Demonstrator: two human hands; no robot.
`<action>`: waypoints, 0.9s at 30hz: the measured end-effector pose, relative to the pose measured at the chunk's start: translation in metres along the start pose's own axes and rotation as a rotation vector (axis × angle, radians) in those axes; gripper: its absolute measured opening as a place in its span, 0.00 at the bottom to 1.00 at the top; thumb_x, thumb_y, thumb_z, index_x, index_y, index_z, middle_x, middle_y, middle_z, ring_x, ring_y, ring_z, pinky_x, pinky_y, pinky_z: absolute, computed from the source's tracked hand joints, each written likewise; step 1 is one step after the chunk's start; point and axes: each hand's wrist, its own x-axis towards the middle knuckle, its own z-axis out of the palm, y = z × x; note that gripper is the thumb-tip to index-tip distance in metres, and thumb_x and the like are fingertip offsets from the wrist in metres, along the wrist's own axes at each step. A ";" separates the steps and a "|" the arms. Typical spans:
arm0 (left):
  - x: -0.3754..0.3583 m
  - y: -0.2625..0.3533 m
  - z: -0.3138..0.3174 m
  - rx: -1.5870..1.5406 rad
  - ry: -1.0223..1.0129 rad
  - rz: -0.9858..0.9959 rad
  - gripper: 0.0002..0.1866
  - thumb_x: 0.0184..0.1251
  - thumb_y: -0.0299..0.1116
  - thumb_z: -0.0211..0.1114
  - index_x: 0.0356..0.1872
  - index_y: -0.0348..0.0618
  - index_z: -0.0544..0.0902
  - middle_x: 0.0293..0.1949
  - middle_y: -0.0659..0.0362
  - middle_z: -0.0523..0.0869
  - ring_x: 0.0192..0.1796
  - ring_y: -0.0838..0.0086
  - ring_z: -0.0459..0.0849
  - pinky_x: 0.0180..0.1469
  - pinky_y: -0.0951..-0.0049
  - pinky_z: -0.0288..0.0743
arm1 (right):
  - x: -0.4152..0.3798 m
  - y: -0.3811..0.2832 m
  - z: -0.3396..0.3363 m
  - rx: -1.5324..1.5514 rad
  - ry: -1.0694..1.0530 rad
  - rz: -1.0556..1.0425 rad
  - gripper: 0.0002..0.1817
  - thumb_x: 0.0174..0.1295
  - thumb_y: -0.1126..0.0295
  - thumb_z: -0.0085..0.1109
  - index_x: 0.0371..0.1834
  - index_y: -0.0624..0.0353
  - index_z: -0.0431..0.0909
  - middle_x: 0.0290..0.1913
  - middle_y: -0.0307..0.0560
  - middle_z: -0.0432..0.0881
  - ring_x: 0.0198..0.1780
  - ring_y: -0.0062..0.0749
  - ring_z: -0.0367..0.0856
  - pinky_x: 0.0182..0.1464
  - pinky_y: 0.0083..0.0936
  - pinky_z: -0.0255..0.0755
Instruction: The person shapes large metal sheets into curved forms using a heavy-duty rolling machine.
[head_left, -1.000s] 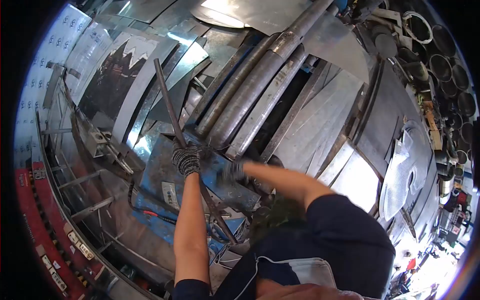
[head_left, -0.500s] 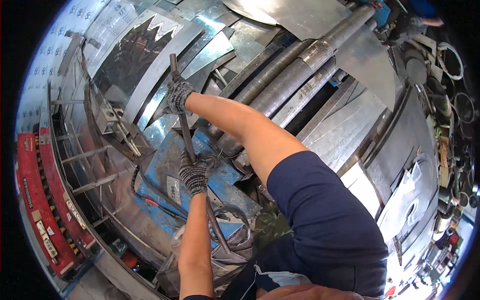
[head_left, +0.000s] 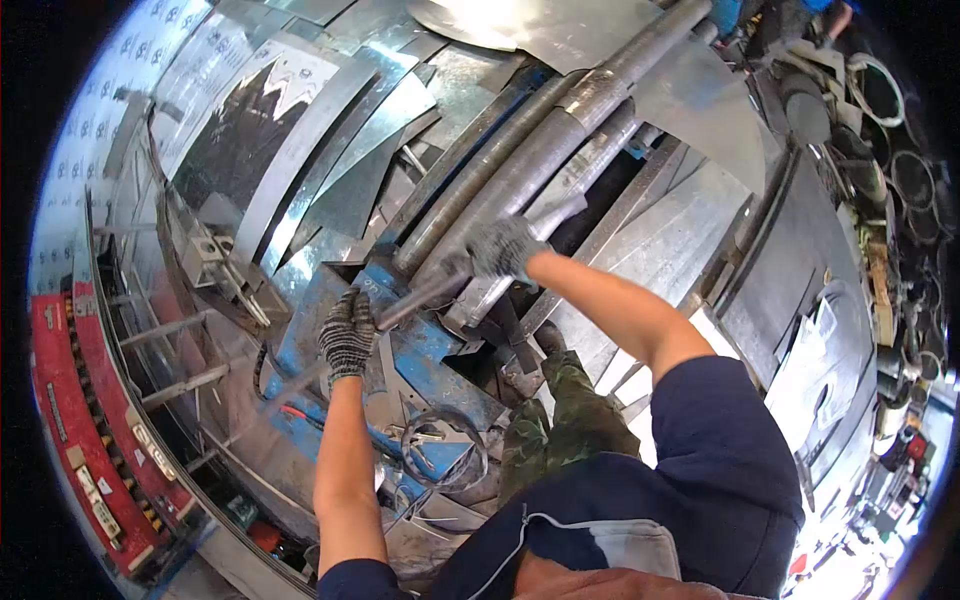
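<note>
My right hand point(head_left: 500, 248), in a grey knitted glove, is closed around a long metal bar point(head_left: 425, 298) over the thick round bars. The metal bar slants down to the left; its lower part is blurred. My left hand point(head_left: 348, 335), also gloved, is over the blue machine's left side, its fingers stretched upward. The metal bar passes at its palm; the contact is partly hidden. Below is the blue metal machine point(head_left: 425, 345), with a ring-shaped coil point(head_left: 482, 455) near my legs.
Thick round bars point(head_left: 525, 165) run diagonally behind my hands. Sheet metal point(head_left: 690, 225) lies at the right and top. A metal rack point(head_left: 180, 390) and red boxed equipment point(head_left: 75, 410) stand at the left. Scrap and rings point(head_left: 910, 180) fill the far right.
My right hand has moved right and down, swinging the metal bar from near upright to a slant. My left hand has shifted slightly left and up, its fingers straighter.
</note>
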 end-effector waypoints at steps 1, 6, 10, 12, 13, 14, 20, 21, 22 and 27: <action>-0.001 -0.009 0.005 -0.012 0.035 0.052 0.20 0.67 0.48 0.58 0.52 0.49 0.83 0.43 0.46 0.86 0.44 0.50 0.85 0.47 0.57 0.78 | -0.014 0.007 0.034 0.108 -0.153 -0.001 0.40 0.59 0.24 0.33 0.37 0.45 0.86 0.33 0.47 0.86 0.36 0.40 0.85 0.39 0.41 0.77; 0.004 -0.021 0.007 0.058 0.084 0.086 0.18 0.69 0.43 0.56 0.56 0.54 0.81 0.55 0.50 0.82 0.60 0.56 0.78 0.71 0.47 0.52 | -0.136 -0.062 0.096 0.675 -0.295 0.070 0.38 0.53 0.26 0.52 0.43 0.51 0.84 0.32 0.52 0.85 0.35 0.43 0.83 0.41 0.39 0.76; -0.006 -0.007 0.001 0.365 0.338 0.167 0.23 0.70 0.42 0.57 0.63 0.47 0.75 0.65 0.48 0.74 0.70 0.53 0.66 0.71 0.56 0.57 | -0.162 -0.127 0.197 0.893 -0.262 0.125 0.38 0.55 0.27 0.50 0.31 0.58 0.83 0.21 0.52 0.78 0.26 0.44 0.78 0.34 0.41 0.73; -0.018 -0.040 0.054 -0.140 0.300 0.083 0.28 0.70 0.47 0.55 0.68 0.52 0.69 0.68 0.50 0.70 0.72 0.53 0.62 0.72 0.56 0.54 | -0.166 -0.158 0.205 0.927 -0.236 0.139 0.39 0.56 0.28 0.49 0.34 0.58 0.83 0.24 0.53 0.81 0.27 0.45 0.80 0.35 0.41 0.74; -0.041 -0.042 0.055 -0.244 0.292 0.050 0.31 0.69 0.50 0.55 0.71 0.52 0.65 0.70 0.50 0.68 0.73 0.53 0.61 0.72 0.56 0.54 | -0.167 -0.173 0.215 0.940 -0.129 0.200 0.38 0.57 0.29 0.49 0.38 0.59 0.83 0.29 0.56 0.82 0.30 0.47 0.81 0.37 0.42 0.75; -0.065 -0.044 0.055 -0.349 0.288 0.017 0.34 0.69 0.52 0.54 0.73 0.53 0.61 0.71 0.49 0.65 0.74 0.52 0.59 0.73 0.56 0.53 | -0.166 -0.183 0.227 0.949 -0.028 0.256 0.38 0.59 0.31 0.50 0.42 0.60 0.82 0.33 0.60 0.84 0.33 0.50 0.83 0.39 0.43 0.76; -0.378 -0.048 0.044 -0.231 0.053 -0.391 0.37 0.68 0.49 0.60 0.72 0.41 0.60 0.71 0.47 0.65 0.67 0.53 0.71 0.66 0.60 0.66 | -0.152 -0.167 0.256 0.444 0.136 -0.066 0.22 0.69 0.53 0.40 0.38 0.55 0.83 0.31 0.57 0.82 0.30 0.48 0.82 0.33 0.43 0.73; -0.429 -0.065 0.045 -0.459 -0.059 -0.679 0.33 0.68 0.47 0.60 0.70 0.40 0.64 0.68 0.48 0.70 0.68 0.61 0.70 0.67 0.65 0.65 | -0.146 -0.163 0.248 0.450 -0.011 0.034 0.24 0.70 0.50 0.38 0.45 0.56 0.81 0.36 0.59 0.83 0.37 0.55 0.82 0.39 0.47 0.73; -0.488 -0.070 0.039 -0.723 -0.139 -0.962 0.30 0.69 0.44 0.60 0.67 0.39 0.68 0.64 0.48 0.74 0.68 0.69 0.70 0.67 0.70 0.63 | -0.140 -0.157 0.238 0.437 -0.158 0.134 0.28 0.71 0.47 0.36 0.52 0.56 0.79 0.42 0.61 0.84 0.43 0.61 0.82 0.46 0.50 0.73; -0.631 -0.112 -0.013 -0.523 0.743 -1.427 0.25 0.69 0.40 0.61 0.62 0.34 0.73 0.60 0.50 0.78 0.59 0.67 0.76 0.62 0.70 0.69 | -0.125 -0.151 0.269 0.728 0.128 0.093 0.37 0.64 0.35 0.47 0.50 0.63 0.81 0.45 0.62 0.84 0.49 0.51 0.82 0.49 0.41 0.72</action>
